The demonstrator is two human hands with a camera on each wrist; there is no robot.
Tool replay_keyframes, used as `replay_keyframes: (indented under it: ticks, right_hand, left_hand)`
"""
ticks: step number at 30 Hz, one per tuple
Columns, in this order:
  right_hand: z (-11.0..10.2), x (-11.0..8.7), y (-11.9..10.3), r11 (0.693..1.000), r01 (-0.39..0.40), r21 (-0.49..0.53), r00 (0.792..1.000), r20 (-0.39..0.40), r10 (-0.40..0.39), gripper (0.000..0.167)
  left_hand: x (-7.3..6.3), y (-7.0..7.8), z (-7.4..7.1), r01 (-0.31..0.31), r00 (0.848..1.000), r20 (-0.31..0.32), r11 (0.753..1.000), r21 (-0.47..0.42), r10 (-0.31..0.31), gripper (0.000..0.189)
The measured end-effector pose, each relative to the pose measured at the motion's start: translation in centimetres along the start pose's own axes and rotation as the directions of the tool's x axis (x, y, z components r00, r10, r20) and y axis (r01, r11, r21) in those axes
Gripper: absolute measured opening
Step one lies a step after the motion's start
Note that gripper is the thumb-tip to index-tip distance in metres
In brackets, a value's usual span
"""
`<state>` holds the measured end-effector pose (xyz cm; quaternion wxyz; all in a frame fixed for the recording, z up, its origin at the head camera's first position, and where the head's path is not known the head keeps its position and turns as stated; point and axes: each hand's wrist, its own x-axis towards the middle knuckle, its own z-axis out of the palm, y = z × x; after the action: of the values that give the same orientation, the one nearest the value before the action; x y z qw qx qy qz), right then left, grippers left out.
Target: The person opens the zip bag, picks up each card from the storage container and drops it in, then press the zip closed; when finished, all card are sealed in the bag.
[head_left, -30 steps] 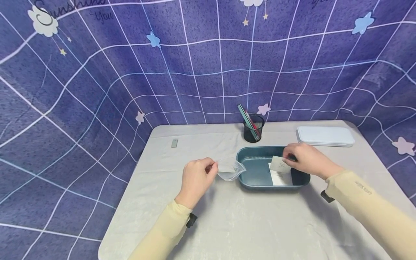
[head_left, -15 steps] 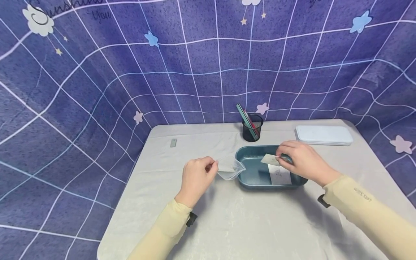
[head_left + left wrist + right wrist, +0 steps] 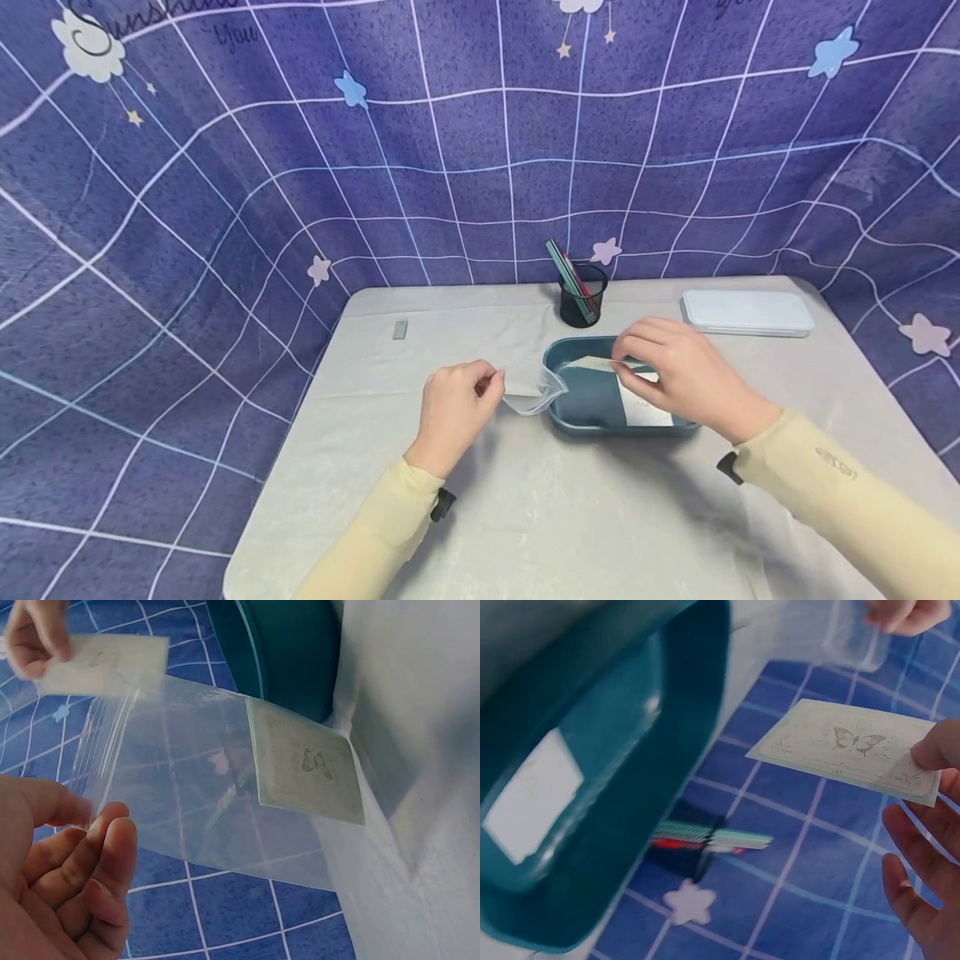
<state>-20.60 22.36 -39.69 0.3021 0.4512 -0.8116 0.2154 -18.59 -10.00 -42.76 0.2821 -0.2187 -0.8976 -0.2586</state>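
Note:
My left hand (image 3: 455,408) pinches the zip edge of a clear zip bag (image 3: 531,398) just left of the teal tray (image 3: 585,430). Inside the bag, a cream card (image 3: 307,761) with a butterfly print lies near the bottom, as the left wrist view shows. Between thumb and fingers, my right hand (image 3: 678,375) holds another cream card (image 3: 847,746), also printed with a butterfly, above the tray. In the left wrist view this held card (image 3: 112,666) is close to the bag's mouth. On the tray floor lies a white card (image 3: 643,407), partly covered by my right hand.
Behind the tray stands a black mesh pen cup (image 3: 581,304) with pencils. A pale blue case (image 3: 746,312) lies at the back right of the table. Toward the back left is a small grey-green block (image 3: 401,330). A purple patterned curtain (image 3: 465,133) surrounds the table.
My right hand has carried its card leftward over the tray toward the bag, tilting it from upright to nearly flat. My left hand and the bag have stayed almost still.

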Motion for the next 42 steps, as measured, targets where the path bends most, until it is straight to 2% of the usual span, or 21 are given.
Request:
replay_keyframes:
  ticks: [2,8,14,25,32,36,42]
  right_hand:
    - [-0.2,0.8,-0.8,0.999,0.042,0.001,0.999,-0.032,-0.042,0.017]
    - [-0.7,2.8,-3.1,0.992,0.123,0.023,0.988,-0.099,-0.12,0.01]
    - [-0.3,4.0,-4.7,0.987,0.147,0.067,0.981,-0.141,-0.136,0.007]
    - [3.0,3.6,-4.8,0.993,0.049,0.108,0.993,-0.111,-0.037,0.004]
    - [4.8,2.9,-4.9,0.992,-0.081,0.095,0.997,-0.007,0.082,0.009]
    - [5.9,3.0,-5.0,0.993,-0.104,0.052,0.994,0.026,0.103,0.011]
    - [7.2,3.2,-4.8,0.995,-0.098,0.0,0.992,0.076,0.098,0.009]
  left_hand:
    - [0.1,0.0,0.0,0.001,1.0,0.002,1.0,-0.002,-0.001,0.015]
    - [0.2,0.0,0.0,0.003,1.0,0.0,1.0,0.001,-0.003,0.014]
    - [0.1,-0.1,0.0,0.009,1.0,0.01,1.0,-0.002,-0.009,0.015]
    - [0.0,-0.2,-0.1,0.004,1.0,0.003,1.0,-0.007,-0.004,0.014]
    - [0.0,-0.2,-0.1,-0.005,1.0,0.008,1.0,-0.01,0.006,0.014]
    - [0.0,-0.1,-0.1,-0.012,1.0,0.005,1.0,-0.012,0.012,0.014]
    - [-0.1,-0.2,-0.1,-0.01,1.0,0.016,1.0,-0.021,0.01,0.014]
